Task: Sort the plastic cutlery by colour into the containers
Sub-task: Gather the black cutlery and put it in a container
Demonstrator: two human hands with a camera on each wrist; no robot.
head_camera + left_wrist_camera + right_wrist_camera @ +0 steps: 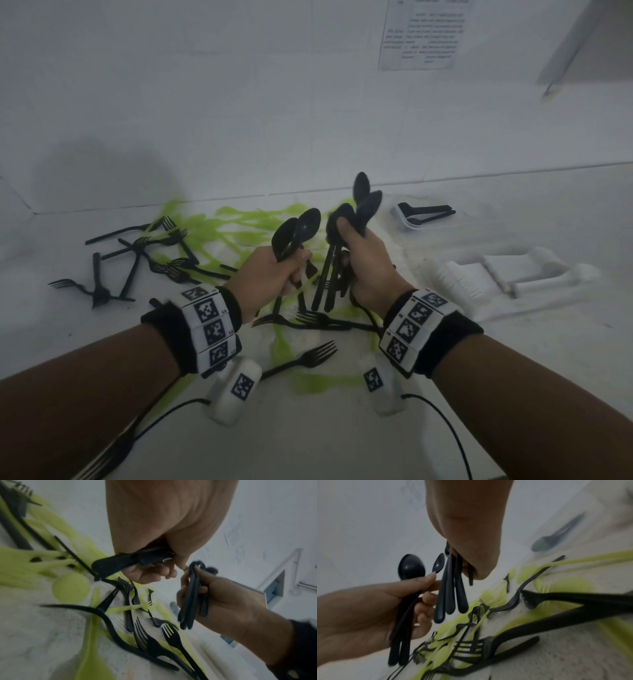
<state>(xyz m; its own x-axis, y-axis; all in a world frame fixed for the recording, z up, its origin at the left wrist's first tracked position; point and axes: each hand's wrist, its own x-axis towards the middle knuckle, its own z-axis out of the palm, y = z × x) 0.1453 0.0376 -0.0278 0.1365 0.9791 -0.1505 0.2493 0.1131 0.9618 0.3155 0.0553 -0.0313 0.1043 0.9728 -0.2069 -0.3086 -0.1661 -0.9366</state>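
Head view: two bunches of black plastic spoons are held above a white table (513, 394). The left bunch (296, 229) is gripped by the left hand (270, 279), whose fingers are curled round the slim handles so that the smooth, glossy oval bowls stand up above the knuckles. The right bunch (356, 212) is clamped in the right hand (371, 265); its bowls rise above the thumb, while the long, round-ended handles hang down below the palm. The two fists are seen close together, just beside each other.

Below and around the hands, loose black forks (164, 263) with thin tines are scattered on the table, tangled with translucent lime-green cutlery (239, 226), which is blurred in outline. To the right, a clear shallow container (407, 222) is seen with a few black pieces inside, and a white moulded tray (507, 274) lies nearer the right hand, with white cutlery in it.

From the right wrist camera, the right bunch's handles (452, 596) are shown protruding downward from the closed fist, matte and tapered. From the left wrist camera, the left bunch's handles (120, 563) are shown poking out past the curled fingers (154, 573).
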